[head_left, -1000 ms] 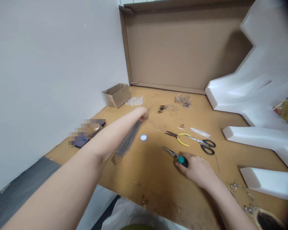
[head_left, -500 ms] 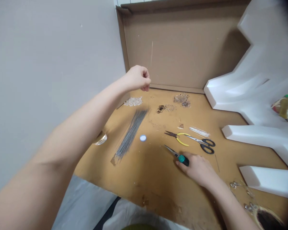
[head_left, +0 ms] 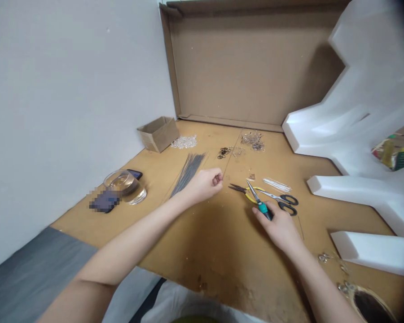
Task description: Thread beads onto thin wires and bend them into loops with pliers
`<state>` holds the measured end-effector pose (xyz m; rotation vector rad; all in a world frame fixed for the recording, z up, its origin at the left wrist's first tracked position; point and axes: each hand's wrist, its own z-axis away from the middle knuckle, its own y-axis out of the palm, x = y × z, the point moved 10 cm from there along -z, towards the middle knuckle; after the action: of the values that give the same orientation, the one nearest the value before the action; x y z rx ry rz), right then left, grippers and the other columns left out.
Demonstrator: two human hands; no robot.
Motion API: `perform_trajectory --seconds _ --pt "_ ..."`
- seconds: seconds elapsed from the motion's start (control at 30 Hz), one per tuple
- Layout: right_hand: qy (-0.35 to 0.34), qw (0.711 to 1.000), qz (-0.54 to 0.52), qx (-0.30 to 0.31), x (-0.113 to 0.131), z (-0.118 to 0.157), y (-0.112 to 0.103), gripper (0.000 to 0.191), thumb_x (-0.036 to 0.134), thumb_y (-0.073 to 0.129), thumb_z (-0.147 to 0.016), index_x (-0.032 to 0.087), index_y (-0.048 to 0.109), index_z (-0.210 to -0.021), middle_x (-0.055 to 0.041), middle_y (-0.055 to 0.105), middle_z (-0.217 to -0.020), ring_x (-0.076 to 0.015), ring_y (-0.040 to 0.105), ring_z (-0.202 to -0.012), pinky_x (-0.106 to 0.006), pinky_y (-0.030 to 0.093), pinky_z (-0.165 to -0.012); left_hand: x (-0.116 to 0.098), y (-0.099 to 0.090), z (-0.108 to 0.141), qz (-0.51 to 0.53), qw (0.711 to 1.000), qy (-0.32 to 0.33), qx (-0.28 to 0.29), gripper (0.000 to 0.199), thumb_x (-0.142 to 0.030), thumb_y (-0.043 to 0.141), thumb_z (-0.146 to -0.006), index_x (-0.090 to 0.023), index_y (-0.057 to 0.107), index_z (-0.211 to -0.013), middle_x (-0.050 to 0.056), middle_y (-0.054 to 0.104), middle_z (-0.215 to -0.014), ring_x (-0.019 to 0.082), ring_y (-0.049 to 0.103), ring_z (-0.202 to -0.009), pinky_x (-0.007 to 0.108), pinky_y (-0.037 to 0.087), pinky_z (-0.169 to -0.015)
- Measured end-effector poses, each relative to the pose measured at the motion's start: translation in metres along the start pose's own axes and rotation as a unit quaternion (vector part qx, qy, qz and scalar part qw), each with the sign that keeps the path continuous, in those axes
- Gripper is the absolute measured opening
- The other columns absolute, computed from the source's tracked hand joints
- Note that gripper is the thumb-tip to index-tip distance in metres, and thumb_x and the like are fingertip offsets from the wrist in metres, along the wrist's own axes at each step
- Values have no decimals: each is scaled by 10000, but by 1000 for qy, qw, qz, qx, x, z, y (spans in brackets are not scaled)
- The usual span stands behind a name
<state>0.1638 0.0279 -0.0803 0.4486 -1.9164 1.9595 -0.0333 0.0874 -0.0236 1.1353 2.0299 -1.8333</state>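
Observation:
My left hand (head_left: pixel 207 185) is closed in a pinch on one end of a thin wire (head_left: pixel 232 154), which slants up and away over the table. Beneath and behind this hand lies a bundle of grey wires (head_left: pixel 189 171), partly covered by it. My right hand (head_left: pixel 281 226) grips needle-nose pliers (head_left: pixel 262 208) with teal and black handles, their tips raised and pointing away. Just beyond them, yellow-handled pliers (head_left: pixel 239 188) and black-handled scissors (head_left: pixel 288 200) lie on the table. Whether the jaws I hold are fully together is hard to see.
On the left stand a glass of water (head_left: pixel 137 196), a phone (head_left: pixel 104 200) and a small cardboard box (head_left: pixel 160 134). Clear beads (head_left: pixel 184 141), black rings (head_left: pixel 224 153) and a metal pile (head_left: pixel 254 140) lie at the back. White foam (head_left: pixel 360 244) borders the right; silvery wires (head_left: pixel 277 185) lie nearby.
My left hand has come down and nearer with the wire, from high above the table. My right hand has lifted the pliers, their tips turning upward. The view has shifted slightly.

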Motion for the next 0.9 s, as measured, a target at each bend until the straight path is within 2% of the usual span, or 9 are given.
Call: perform_trajectory --seconds 0.2,0.3,0.4,0.43,0.5,0.6,0.67,0.83,0.9 --pt "-14 1000 -27 0 3 1 2 332 535 412 -769 227 509 -693 9 527 -557 -169 502 -548 -241 338 -528 46 33 4 29 996 -65 53 97 -188 450 -728 -169 545 -733 -4 579 -650 98 509 -588 203 401 -583" --pt "-18 996 -83 3 5 1 4 309 506 449 -757 215 504 -669 11 520 -561 -167 503 -563 -251 358 -554 52 48 7 183 970 -131 95 104 -225 441 -773 -158 518 -749 8 589 -673 97 557 -612 217 444 -628" --pt "-20 974 -226 10 9 1 7 246 441 526 -725 196 532 -735 -2 565 -646 -168 529 -633 -264 394 -614 28 66 16 403 886 -166 159 144 -281 479 -786 -141 512 -775 22 591 -715 107 594 -631 261 482 -652" --pt "-14 958 -287 22 10 2 9 248 428 548 -714 188 539 -776 -6 574 -663 -168 536 -644 -268 404 -621 15 69 19 454 859 -161 174 168 -303 513 -774 -135 523 -781 27 594 -729 114 601 -641 273 488 -657" --pt "0 915 -398 62 13 6 17 281 422 571 -710 175 538 -839 -7 572 -650 -162 544 -630 -270 418 -602 -5 72 26 507 828 -148 189 215 -336 567 -749 -124 545 -774 35 601 -727 118 604 -640 276 489 -661" --pt "11 874 -469 124 21 12 26 285 423 582 -725 165 543 -839 3 550 -610 -139 530 -571 -258 412 -547 -22 74 34 537 813 -126 187 240 -355 577 -752 -117 565 -781 46 616 -734 121 609 -666 262 482 -675" --pt "8 871 -469 146 26 15 28 277 418 598 -719 159 554 -810 4 546 -616 -126 518 -556 -248 401 -528 -26 77 36 546 809 -118 183 245 -359 575 -756 -117 569 -793 47 623 -730 123 611 -665 261 482 -668" --pt "10 883 -436 172 34 18 33 287 421 633 -685 150 536 -685 6 533 -579 -98 461 -499 -229 349 -470 -25 78 35 558 806 -121 156 260 -355 597 -742 -98 573 -781 43 629 -699 104 598 -598 250 486 -631" --pt "4 874 -449 185 37 19 36 280 411 638 -686 151 536 -677 2 543 -596 -100 474 -512 -230 363 -481 -25 78 36 574 795 -124 153 249 -331 616 -731 -92 573 -786 50 636 -713 104 600 -601 247 487 -624"
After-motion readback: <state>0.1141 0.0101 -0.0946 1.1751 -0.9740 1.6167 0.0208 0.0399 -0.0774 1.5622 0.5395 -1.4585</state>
